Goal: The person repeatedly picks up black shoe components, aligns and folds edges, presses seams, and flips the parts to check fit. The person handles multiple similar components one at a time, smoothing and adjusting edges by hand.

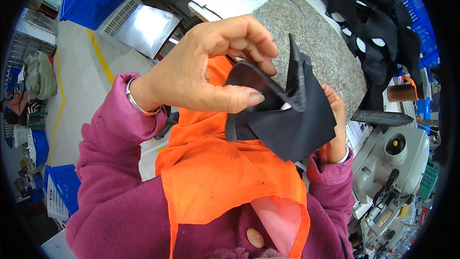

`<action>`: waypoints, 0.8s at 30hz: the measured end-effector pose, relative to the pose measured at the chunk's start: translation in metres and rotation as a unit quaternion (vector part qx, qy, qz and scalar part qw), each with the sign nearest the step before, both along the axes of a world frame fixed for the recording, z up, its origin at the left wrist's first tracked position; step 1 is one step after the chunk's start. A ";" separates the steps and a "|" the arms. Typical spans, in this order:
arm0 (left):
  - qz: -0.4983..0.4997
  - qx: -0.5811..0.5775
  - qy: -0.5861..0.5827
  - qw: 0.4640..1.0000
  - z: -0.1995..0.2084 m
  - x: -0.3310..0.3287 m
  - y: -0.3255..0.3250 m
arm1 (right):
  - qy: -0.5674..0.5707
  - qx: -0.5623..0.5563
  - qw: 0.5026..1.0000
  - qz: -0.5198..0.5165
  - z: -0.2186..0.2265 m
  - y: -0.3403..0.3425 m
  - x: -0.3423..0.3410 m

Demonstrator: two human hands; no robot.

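A folded black leather-like piece (292,134) is held up in front of my orange apron. It has several flaps, one standing up in a point, and a small white spot shows in its fold. My right hand (336,120) grips it from the right side, with most fingers hidden behind it. At its upper left is my left hand (201,62), fingers curved and apart from the thumb. The left thumb overlaps the piece's edge in the picture; whether it presses on it is unclear.
A stone-like grey slab (306,24) lies beyond the piece. Many black pieces (378,33) are heaped at the far right by a blue basket (417,0). A dark flat blade-like tool (383,117) lies near a sewing machine (397,177). A metal-topped stool (148,29) and blue crate (96,0) stand far left.
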State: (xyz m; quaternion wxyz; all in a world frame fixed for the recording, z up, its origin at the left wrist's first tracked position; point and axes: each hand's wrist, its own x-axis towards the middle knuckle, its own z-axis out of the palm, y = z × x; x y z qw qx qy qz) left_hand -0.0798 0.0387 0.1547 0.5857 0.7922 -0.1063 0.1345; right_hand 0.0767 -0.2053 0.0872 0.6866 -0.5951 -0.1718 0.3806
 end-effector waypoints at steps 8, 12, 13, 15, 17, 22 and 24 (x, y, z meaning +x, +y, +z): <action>0.013 0.185 -0.056 0.981 0.003 0.010 -0.009 | 0.057 -0.038 0.996 -0.051 -0.010 0.000 -0.008; 0.068 0.234 -0.099 0.965 -0.010 0.020 -0.010 | 0.110 0.001 0.991 -0.075 -0.024 -0.004 -0.010; 0.072 0.241 -0.090 0.964 -0.015 0.024 -0.009 | 0.124 0.034 0.989 -0.065 -0.029 -0.005 -0.010; 0.085 0.251 -0.081 0.961 -0.026 0.036 -0.007 | 0.091 -0.001 0.989 -0.115 -0.039 -0.006 -0.008; 0.080 0.201 -0.027 0.976 -0.038 0.050 -0.007 | 0.045 -0.018 0.984 -0.170 -0.049 -0.005 -0.006; 0.077 0.072 0.048 0.993 -0.066 0.070 -0.006 | -0.335 -0.184 0.916 -0.126 -0.048 -0.014 -0.009; 0.068 0.070 0.053 0.994 -0.071 0.072 -0.005 | -0.572 -0.196 0.789 -0.107 -0.040 -0.016 -0.009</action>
